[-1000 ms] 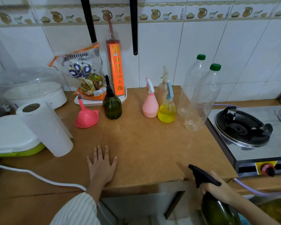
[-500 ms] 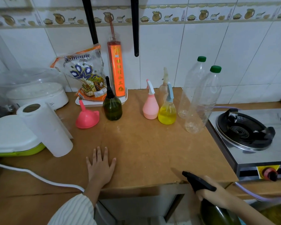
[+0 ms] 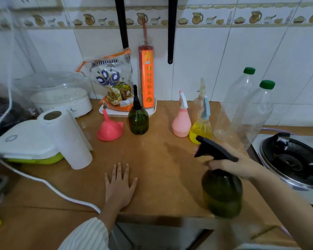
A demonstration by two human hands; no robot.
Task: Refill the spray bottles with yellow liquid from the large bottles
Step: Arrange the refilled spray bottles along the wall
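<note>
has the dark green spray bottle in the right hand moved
Yes. The dark green spray bottle, gripped by the right hand, rose from below the counter edge to above it.

At the far left of the brown tabletop (image 3: 152, 168) a white cooker with a clear lid (image 3: 61, 98) stands behind a paper towel roll (image 3: 67, 139) and a flat white and green box (image 3: 25, 143), with a white cable (image 3: 49, 184) trailing past them. Against the far tiled wall a white tray (image 3: 119, 113) holds a snack bag (image 3: 112, 83) and an upright orange incense pack (image 3: 146, 76). A black gas burner (image 3: 293, 157) sits at the right.

Right hand (image 3: 231, 165) hides green spray bottle's (image 3: 221, 193) neck; liquid level perhaps low
</note>
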